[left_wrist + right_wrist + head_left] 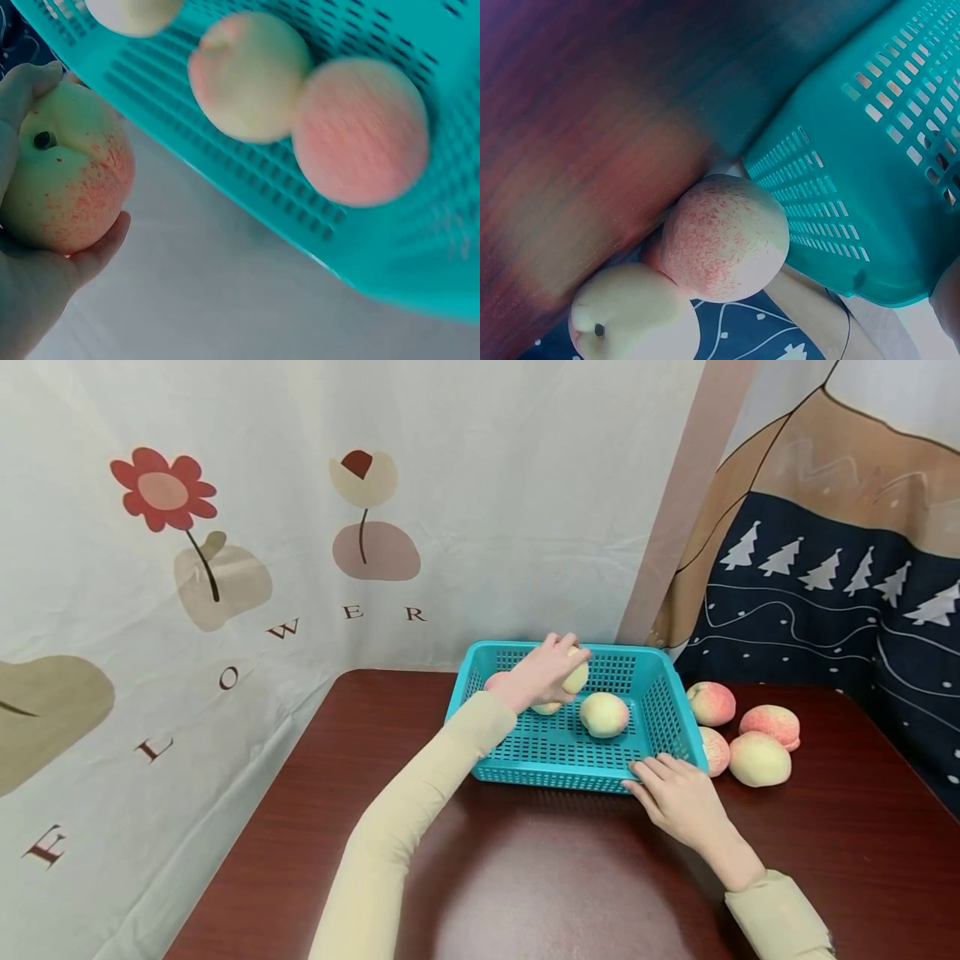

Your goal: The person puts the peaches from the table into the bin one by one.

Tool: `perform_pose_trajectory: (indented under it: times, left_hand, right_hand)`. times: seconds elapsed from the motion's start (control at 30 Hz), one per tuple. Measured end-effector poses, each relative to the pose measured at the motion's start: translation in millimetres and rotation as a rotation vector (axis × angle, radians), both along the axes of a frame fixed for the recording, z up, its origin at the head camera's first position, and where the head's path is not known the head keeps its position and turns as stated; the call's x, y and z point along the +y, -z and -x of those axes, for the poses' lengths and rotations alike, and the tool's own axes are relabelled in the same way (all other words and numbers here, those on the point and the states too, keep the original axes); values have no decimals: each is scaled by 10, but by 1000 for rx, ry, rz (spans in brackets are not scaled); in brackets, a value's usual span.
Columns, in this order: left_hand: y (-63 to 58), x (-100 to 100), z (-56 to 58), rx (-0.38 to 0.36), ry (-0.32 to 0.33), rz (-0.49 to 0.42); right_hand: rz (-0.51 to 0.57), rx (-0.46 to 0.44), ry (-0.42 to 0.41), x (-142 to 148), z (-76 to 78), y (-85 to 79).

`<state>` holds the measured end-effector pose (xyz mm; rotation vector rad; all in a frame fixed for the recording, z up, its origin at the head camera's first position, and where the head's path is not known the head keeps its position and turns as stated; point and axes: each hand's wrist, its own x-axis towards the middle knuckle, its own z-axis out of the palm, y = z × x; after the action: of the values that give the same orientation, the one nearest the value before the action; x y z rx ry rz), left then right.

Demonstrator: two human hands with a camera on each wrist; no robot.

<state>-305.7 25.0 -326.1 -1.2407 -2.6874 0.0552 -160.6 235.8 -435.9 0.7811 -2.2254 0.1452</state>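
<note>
My left hand (542,675) holds a yellow-pink peach (79,169) above the turquoise plastic basket (555,777), thumb and fingers curled round its sides. In the left wrist view, a pink peach (360,131) and a paler peach (251,75) lie side by side in the basket, with another pale peach (139,11) at the top edge. From the head, that pale peach (603,715) sits near the basket's middle; my left hand partly hides the others. My right hand (678,797) grips the basket's near right corner, fingers over the rim and thumb outside.
Several peaches (760,758) lie on the dark red-brown table (570,877) just right of the basket, one (725,238) against its side wall. Behind the table hangs a printed cloth (487,485), close to the basket's far side.
</note>
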Motion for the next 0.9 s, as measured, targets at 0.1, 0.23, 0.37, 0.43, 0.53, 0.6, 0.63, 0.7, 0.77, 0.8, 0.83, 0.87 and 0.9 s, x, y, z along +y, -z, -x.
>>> perform_pose_trajectory:
  times: [0.1, 0.23, 0.37, 0.43, 0.53, 0.6, 0.63, 0.7, 0.77, 0.8, 0.83, 0.87, 0.9]
  left_hand:
    - [44, 132, -64, -53, 47, 2]
    - [106, 289, -128, -106, 118, 14]
    - [147, 436, -154, -169, 165, 41]
    - [157, 501, -167, -201, 175, 58]
    - [176, 590, -187, -231, 184, 87]
    - [189, 640, -201, -259, 180, 104]
    - [197, 665, -208, -272, 178, 110]
    - [209, 712, -218, -305, 173, 125]
    - [213, 759, -228, -336, 166, 144]
    - [217, 783, -231, -346, 165, 156]
    - [219, 808, -234, -352, 167, 171]
    - [220, 831, -236, -360, 166, 186]
    - [222, 854, -238, -369, 159, 199]
  right_hand:
    - [-3, 1, -1, -1, 0, -1]
    - [-3, 1, 1, 0, 2, -3]
    - [-8, 2, -1, 5, 6, 2]
    - [-10, -3, -5, 9, 6, 1]
    - [-11, -10, -10, 14, 4, 1]
    - [-9, -14, -11, 15, 2, -2]
    - [-8, -14, -12, 15, 2, -1]
    - [-9, -10, -12, 15, 5, 2]
    - [-7, 0, -15, 14, 10, 6]
    - [-5, 6, -19, 13, 13, 8]
    - [-4, 10, -22, 12, 17, 9]
    - [-1, 12, -25, 11, 19, 9]
    - [0, 15, -28, 10, 21, 9]
